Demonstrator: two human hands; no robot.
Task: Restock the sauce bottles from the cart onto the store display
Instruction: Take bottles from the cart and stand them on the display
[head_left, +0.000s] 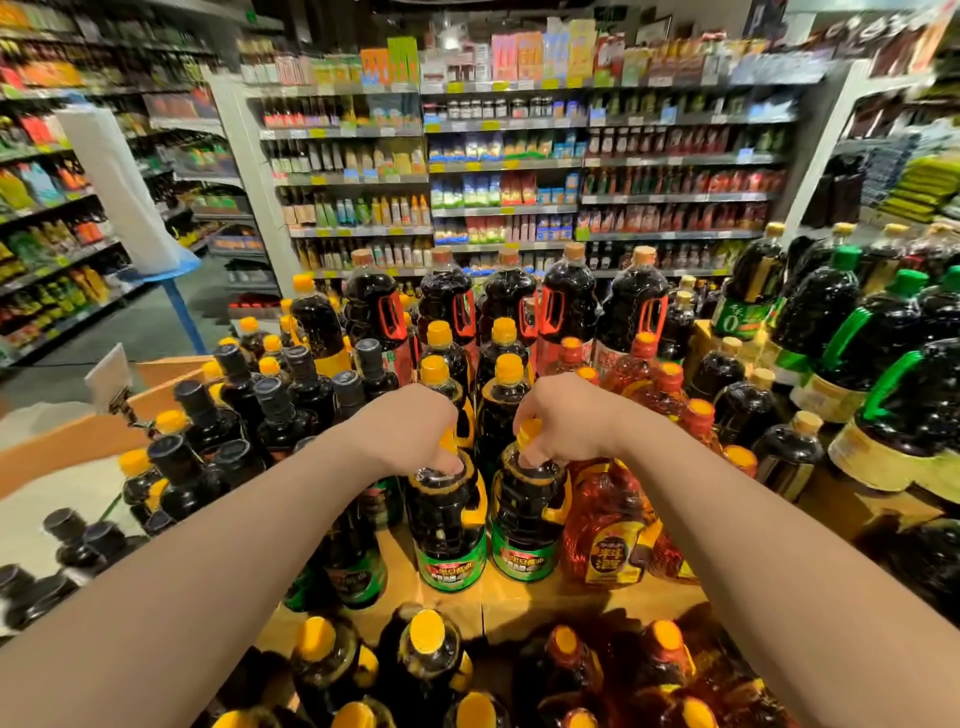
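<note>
wooden display stand (524, 605) | sauce bottles (451, 525) upright, crowded on top

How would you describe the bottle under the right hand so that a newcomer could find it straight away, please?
Start at the wooden display crowded with sauce bottles in the middle of the aisle. At its near edge two dark bottles with green labels stand side by side, each gripped at the neck by a hand. The right-hand bottle, under the right hand, is the one beside the reddish bottle.

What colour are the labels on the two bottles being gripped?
Green with a red band, on both dark sauce bottles; clearest in the head view.
</note>
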